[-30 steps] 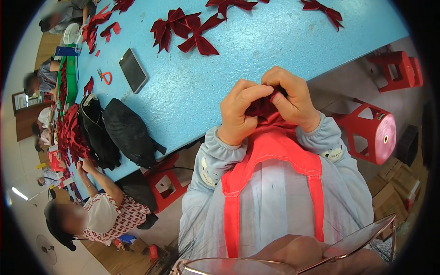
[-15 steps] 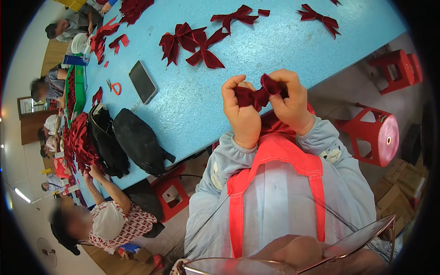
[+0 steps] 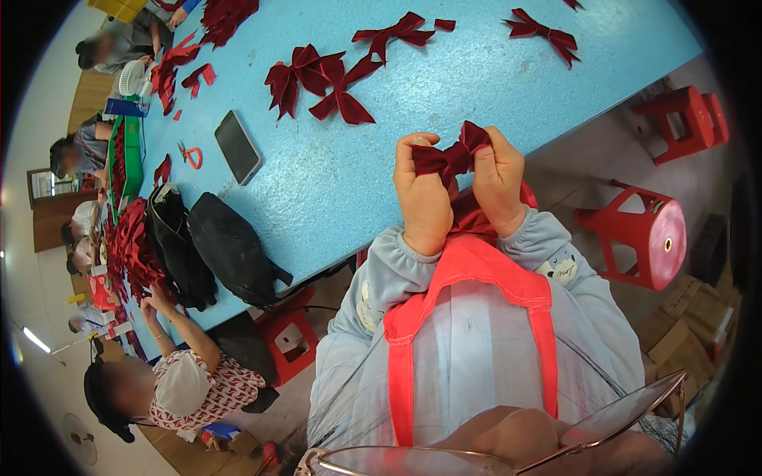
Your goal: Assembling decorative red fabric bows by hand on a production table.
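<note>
Between my two hands is a dark red velvet bow (image 3: 454, 161), held up just off the near edge of the blue table. My left hand (image 3: 423, 194) pinches its left loop, with the thumb and fingers closed. The right loop is gripped by my right hand (image 3: 500, 178), also closed. The bow's centre knot faces up between them, and its lower part is partly hidden by the hands. On the table beyond lie several finished-looking bows of the same velvet, among them a pair of bows (image 3: 343, 94) and a single bow (image 3: 543, 35).
A phone (image 3: 238, 148), orange-handled scissors (image 3: 190, 155) and two black bags (image 3: 235, 246) lie on the table's left part. Heaped red ribbon (image 3: 136, 250) and a green tray (image 3: 133, 163) are farther left, beside co-workers. Red stools (image 3: 639, 238) stand to the right.
The bow has turned to show its knot and right loop more openly. My right hand has shifted slightly left and its fingers have moved down behind the loop.
</note>
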{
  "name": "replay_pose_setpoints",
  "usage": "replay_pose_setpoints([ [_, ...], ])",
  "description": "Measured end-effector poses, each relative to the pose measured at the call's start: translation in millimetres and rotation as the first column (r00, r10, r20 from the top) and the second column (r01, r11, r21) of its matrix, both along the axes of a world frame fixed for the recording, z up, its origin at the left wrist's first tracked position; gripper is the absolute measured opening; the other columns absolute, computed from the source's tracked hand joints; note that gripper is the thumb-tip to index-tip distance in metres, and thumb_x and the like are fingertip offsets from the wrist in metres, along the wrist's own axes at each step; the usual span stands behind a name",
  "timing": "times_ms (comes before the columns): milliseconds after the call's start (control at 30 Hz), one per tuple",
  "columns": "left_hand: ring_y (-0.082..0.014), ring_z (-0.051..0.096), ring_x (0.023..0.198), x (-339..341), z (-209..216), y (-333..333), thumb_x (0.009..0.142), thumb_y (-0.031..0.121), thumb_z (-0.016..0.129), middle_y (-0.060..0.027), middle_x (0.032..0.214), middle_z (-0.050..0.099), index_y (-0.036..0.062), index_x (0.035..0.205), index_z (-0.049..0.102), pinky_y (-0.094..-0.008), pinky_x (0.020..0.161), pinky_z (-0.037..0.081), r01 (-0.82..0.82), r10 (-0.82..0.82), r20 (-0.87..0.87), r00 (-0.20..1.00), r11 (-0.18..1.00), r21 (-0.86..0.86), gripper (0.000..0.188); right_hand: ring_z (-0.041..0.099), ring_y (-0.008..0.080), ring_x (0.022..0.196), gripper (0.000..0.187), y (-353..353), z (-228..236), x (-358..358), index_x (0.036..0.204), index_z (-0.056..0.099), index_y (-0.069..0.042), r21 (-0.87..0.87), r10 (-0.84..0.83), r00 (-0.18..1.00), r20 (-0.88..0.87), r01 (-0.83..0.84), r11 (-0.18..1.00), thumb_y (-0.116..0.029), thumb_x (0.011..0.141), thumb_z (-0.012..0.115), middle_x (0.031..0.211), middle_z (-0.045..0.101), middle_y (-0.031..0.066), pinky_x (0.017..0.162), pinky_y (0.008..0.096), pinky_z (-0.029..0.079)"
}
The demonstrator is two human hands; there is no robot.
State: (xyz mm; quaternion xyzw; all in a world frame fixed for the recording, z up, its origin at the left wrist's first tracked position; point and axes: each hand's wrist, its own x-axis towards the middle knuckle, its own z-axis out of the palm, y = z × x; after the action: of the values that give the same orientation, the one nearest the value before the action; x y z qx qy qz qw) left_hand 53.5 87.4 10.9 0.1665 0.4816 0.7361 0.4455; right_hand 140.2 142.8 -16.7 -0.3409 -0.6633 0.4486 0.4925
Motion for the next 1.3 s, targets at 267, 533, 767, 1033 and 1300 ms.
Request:
replay_pose_setpoints([
  [267, -0.0019, 0.038, 0.053, 0, -2, 5, 0.095, 0.014, 0.044, 0.0042, 0.073, 0.045, 0.0066, 0.096, 0.049, -0.0177, 0.043, 0.030, 0.198, -0.180, -0.206, 0.962, 0.978, 0.071, 0.009, 0.046, 0.0058, 0.064, 0.014, 8, 10, 5, 0.088, 0.055, 0.001, -0.072, -0.003, 0.999, 0.041, 0.006, 0.997, -0.004, 0.088, 0.043, 0.069, 0.053, 0.0011, 0.056, 0.0227, 0.040],
  [533, -0.0025, 0.038, 0.050, -8, -19, -1, 0.097, 0.026, 0.040, 0.0026, 0.067, 0.046, 0.0080, 0.093, 0.048, -0.0179, 0.042, 0.029, 0.233, -0.188, -0.289, 0.939, 0.964, 0.129, 0.020, 0.053, 0.0081, 0.067, 0.019, 14, 28, 1, 0.095, 0.057, -0.002, 0.084, 0.127, 0.992, 0.006, -0.127, 0.988, 0.005, 0.082, 0.046, 0.075, 0.059, 0.0035, 0.059, 0.0225, 0.043],
  [767, -0.0033, 0.038, 0.048, -7, -13, -3, 0.096, 0.020, 0.041, 0.0020, 0.064, 0.046, 0.0074, 0.089, 0.048, -0.0185, 0.040, 0.028, 0.155, -0.130, -0.265, 0.955, 0.985, 0.076, 0.016, 0.051, 0.0067, 0.065, 0.011, 9, 17, 0, 0.090, 0.055, -0.003, 0.062, 0.111, 0.990, 0.087, -0.116, 0.991, 0.002, 0.086, 0.046, 0.074, 0.057, 0.0018, 0.057, 0.0218, 0.042],
  [1033, -0.0030, 0.042, 0.051, -9, -8, -3, 0.089, 0.002, 0.044, 0.0004, 0.071, 0.051, 0.0059, 0.088, 0.051, -0.0186, 0.042, 0.032, -0.072, 0.069, -0.220, 0.973, 0.997, -0.009, 0.008, 0.039, 0.0027, 0.060, 0.024, -2, 5, -13, 0.083, 0.054, -0.001, -0.135, 0.069, 0.981, -0.181, -0.094, 0.986, -0.020, 0.096, 0.045, 0.068, 0.049, -0.0044, 0.053, 0.0200, 0.035],
  [1300, -0.0043, 0.041, 0.045, -14, -12, -3, 0.087, 0.002, 0.047, 0.0004, 0.068, 0.051, 0.0070, 0.087, 0.051, -0.0199, 0.037, 0.030, -0.025, 0.026, 0.017, 1.000, 0.999, -0.035, 0.006, 0.042, 0.0037, 0.064, 0.019, 0, 2, -11, 0.083, 0.057, -0.001, -0.225, 0.022, 0.991, -0.130, -0.051, 0.973, -0.012, 0.093, 0.045, 0.070, 0.051, -0.0040, 0.056, 0.0201, 0.037],
])
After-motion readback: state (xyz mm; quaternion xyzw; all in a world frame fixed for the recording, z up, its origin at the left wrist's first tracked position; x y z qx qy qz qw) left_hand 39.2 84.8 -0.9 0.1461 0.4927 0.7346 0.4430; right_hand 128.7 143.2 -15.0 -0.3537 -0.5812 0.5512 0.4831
